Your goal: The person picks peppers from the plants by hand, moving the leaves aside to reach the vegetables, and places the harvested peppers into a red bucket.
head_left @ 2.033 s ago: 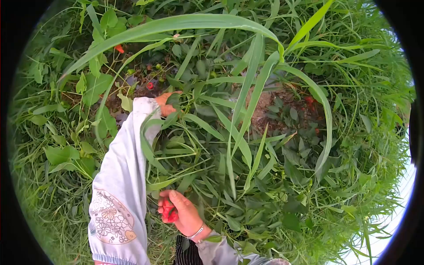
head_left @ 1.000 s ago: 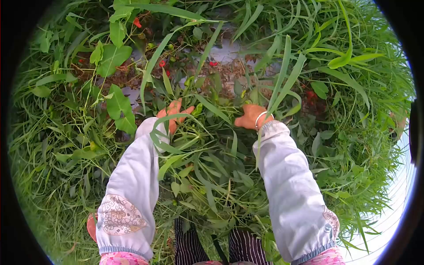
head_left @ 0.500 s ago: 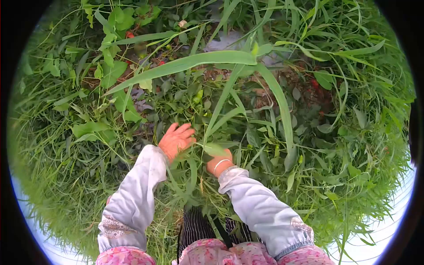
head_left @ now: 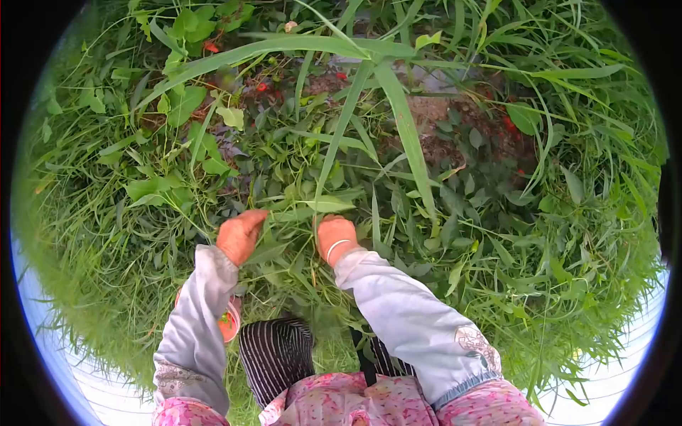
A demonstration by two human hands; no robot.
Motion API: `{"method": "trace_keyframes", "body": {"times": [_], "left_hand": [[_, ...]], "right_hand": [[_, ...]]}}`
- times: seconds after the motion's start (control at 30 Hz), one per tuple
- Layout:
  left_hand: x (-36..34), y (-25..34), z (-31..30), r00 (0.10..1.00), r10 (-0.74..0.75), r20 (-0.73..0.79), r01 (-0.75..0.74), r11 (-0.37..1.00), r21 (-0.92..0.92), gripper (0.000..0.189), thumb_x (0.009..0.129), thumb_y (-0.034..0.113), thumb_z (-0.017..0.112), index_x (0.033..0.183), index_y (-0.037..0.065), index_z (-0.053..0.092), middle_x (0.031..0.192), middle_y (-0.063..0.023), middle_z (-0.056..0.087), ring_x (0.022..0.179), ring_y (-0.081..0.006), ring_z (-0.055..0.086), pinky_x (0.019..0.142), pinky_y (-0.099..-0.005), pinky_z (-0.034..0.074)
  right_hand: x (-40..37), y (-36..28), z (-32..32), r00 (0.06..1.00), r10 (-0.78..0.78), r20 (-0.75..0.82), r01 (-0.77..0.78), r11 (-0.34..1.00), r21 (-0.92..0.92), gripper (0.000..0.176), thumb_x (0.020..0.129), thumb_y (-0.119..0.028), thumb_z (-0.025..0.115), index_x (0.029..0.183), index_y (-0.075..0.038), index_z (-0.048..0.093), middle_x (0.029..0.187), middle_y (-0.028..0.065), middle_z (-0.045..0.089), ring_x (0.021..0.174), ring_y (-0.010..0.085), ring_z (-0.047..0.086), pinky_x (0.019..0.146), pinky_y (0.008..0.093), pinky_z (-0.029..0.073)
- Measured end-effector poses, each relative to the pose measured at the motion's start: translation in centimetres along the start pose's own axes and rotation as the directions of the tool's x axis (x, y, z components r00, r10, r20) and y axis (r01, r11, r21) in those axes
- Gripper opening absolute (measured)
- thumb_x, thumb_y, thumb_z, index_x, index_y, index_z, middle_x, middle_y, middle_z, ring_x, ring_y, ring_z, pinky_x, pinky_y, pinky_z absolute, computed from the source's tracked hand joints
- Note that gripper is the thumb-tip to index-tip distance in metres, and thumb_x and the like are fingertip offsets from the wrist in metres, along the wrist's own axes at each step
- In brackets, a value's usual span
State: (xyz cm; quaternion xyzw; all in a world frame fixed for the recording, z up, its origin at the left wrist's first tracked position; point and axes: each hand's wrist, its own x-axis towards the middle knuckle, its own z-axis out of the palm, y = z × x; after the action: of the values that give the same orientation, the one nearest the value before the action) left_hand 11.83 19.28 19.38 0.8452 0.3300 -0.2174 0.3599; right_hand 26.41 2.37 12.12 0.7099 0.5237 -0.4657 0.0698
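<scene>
My right hand (head_left: 336,236), with a white band at its wrist, is closed at the base of a tall broad-leaved grass stalk (head_left: 346,124). The stalk rises from beside its fingers and spreads long blades above. A little to the left, my left hand (head_left: 240,236) is closed with thumb and fingers together over the leaves, and what it holds, if anything, is hidden. Low leafy plants (head_left: 284,160) spread in front of both hands.
A container (head_left: 231,321) with red and green contents stands beside my left forearm. Red fruits (head_left: 510,123) show among leaves and bare soil (head_left: 433,113) further off. Dense grass (head_left: 99,234) lies on both sides.
My left hand has moved left and down, and its spread fingers have closed. My right hand has shifted slightly left and up, the grass blades have shifted up and left, and the container has come into view.
</scene>
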Motion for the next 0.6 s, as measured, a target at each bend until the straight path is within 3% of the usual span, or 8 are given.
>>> {"method": "trace_keyframes", "body": {"times": [0.1, 0.17, 0.23, 0.3, 0.33, 0.4, 0.5, 0.6], "left_hand": [[2.9, 2.2, -4.1, 0.952, -0.157, -0.263, 0.106, 0.974, -0.199, 0.032, 0.077, -0.012, 0.047, 0.103, 0.001, 0.060, 0.101, -0.0143, 0.063, 0.093, -0.0249, 0.062, 0.084, -0.0318, 0.047], [6.8, 6.2, -6.4, 0.949, 0.018, -0.316, -0.074, 0.983, -0.168, 0.029, 0.079, -0.010, 0.047, 0.103, 0.000, 0.061, 0.098, -0.0145, 0.064, 0.091, -0.0228, 0.062, 0.082, -0.0320, 0.048], [10.7, 7.6, -3.7, 0.966, 0.129, -0.225, -0.188, 0.946, -0.263, 0.023, 0.080, -0.004, 0.051, 0.099, 0.000, 0.062, 0.094, -0.0145, 0.064, 0.087, -0.0232, 0.063, 0.078, -0.0327, 0.048], [14.0, 7.6, 1.5, 0.996, 0.080, 0.027, -0.061, 0.905, -0.422, 0.018, 0.078, 0.003, 0.056, 0.093, 0.005, 0.065, 0.089, -0.0165, 0.065, 0.086, -0.0305, 0.063, 0.076, -0.0347, 0.050], [15.3, 7.9, 3.7, 0.996, 0.063, 0.057, -0.051, 0.981, -0.188, 0.017, 0.077, 0.006, 0.057, 0.091, 0.005, 0.066, 0.088, -0.0165, 0.065, 0.086, -0.0311, 0.063, 0.076, -0.0354, 0.050], [17.1, 8.4, 7.6, 0.990, 0.007, 0.140, -0.042, 0.969, 0.245, 0.016, 0.075, 0.009, 0.058, 0.089, 0.004, 0.065, 0.087, -0.0166, 0.064, 0.085, -0.0315, 0.063, 0.075, -0.0362, 0.050], [16.7, 8.7, 10.1, 0.953, -0.089, 0.288, -0.038, 0.912, 0.409, 0.017, 0.074, 0.010, 0.060, 0.089, 0.002, 0.061, 0.085, -0.0166, 0.063, 0.083, -0.0313, 0.062, 0.074, -0.0369, 0.050], [16.2, 8.0, 11.8, 0.925, -0.100, 0.366, -0.070, 0.903, 0.424, 0.020, 0.073, 0.011, 0.061, 0.090, 0.001, 0.058, 0.083, -0.0167, 0.061, 0.081, -0.0311, 0.061, 0.073, -0.0376, 0.049]], "right_hand": [[-0.5, -0.9, 0.4, 0.997, 0.052, 0.058, -0.054, 0.998, 0.039, 0.020, 0.077, -0.014, 0.054, 0.092, -0.008, 0.064, 0.089, 0.0123, 0.064, 0.083, 0.0266, 0.063, 0.068, 0.0360, 0.050], [-0.7, -1.4, -1.2, 0.993, 0.007, 0.122, -0.003, 0.999, -0.036, 0.020, 0.078, -0.014, 0.053, 0.092, -0.009, 0.067, 0.092, 0.0103, 0.065, 0.087, 0.0238, 0.062, 0.067, 0.0360, 0.050], [-0.5, -2.2, -0.1, 0.997, 0.049, 0.060, -0.045, 0.997, -0.067, 0.020, 0.079, -0.014, 0.053, 0.091, -0.010, 0.068, 0.093, 0.0087, 0.065, 0.090, 0.0222, 0.061, 0.066, 0.0355, 0.050], [-0.7, -2.3, -0.2, 0.998, 0.031, 0.062, -0.026, 0.996, -0.085, 0.019, 0.078, -0.016, 0.053, 0.087, -0.012, 0.070, 0.090, 0.0054, 0.066, 0.090, 0.0217, 0.061, 0.067, 0.0354, 0.049], [-0.9, -2.0, -1.0, 0.995, -0.001, 0.100, 0.008, 0.998, -0.062, 0.019, 0.078, -0.016, 0.053, 0.086, -0.012, 0.070, 0.089, 0.0051, 0.066, 0.090, 0.0223, 0.061, 0.068, 0.0357, 0.049], [-0.7, -2.1, 0.4, 0.996, 0.007, 0.087, -0.006, 1.000, -0.012, 0.020, 0.078, -0.016, 0.051, 0.081, -0.013, 0.071, 0.086, 0.0058, 0.067, 0.091, 0.0224, 0.060, 0.071, 0.0348, 0.047], [-0.7, -1.7, 0.5, 0.997, 0.013, 0.070, -0.026, 0.984, 0.179, 0.023, 0.080, -0.020, 0.050, 0.090, -0.012, 0.069, 0.088, 0.0076, 0.067, 0.090, 0.0248, 0.061, 0.072, 0.0371, 0.047], [-1.3, -1.9, 0.7, 0.997, 0.078, -0.003, -0.074, 0.959, 0.274, 0.024, 0.083, -0.024, 0.049, 0.092, -0.014, 0.068, 0.090, 0.0067, 0.067, 0.087, 0.0250, 0.062, 0.069, 0.0394, 0.047]]}}
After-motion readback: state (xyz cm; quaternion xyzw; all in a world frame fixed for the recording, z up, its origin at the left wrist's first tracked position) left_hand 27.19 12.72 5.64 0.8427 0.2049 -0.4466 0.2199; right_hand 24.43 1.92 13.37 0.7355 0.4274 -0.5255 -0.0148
